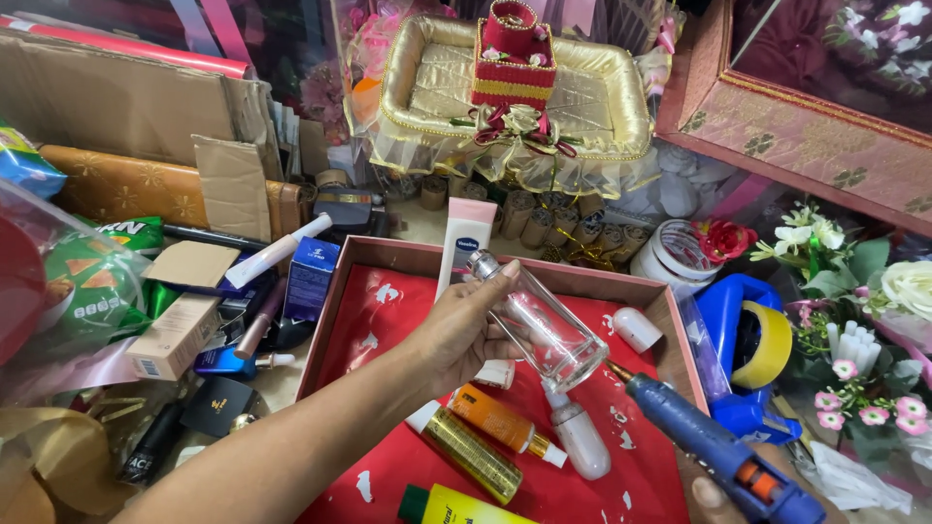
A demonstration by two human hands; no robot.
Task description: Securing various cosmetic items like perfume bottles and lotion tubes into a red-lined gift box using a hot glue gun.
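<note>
My left hand [456, 335] grips a clear glass perfume bottle [544, 325], tilted with its silver neck up and its base low to the right, over a red-lined tray [388, 301]. My right hand [714, 495], mostly out of frame at the bottom right, holds a blue glue gun [714, 446]. The gun's brass nozzle nearly touches the bottle's base. Under the bottle, on the red lining, lie an orange tube [500, 422], a gold tube [471, 451], a pale roll-on bottle [580, 437] and a yellow tube [466, 507].
A white tube [464, 238] leans on the tray's far rim. A blue tape dispenser [748, 349] and artificial flowers [854, 291] lie to the right. A gold padded tray [427, 87] stands behind. Boxes, snack bags and cosmetics crowd the left side.
</note>
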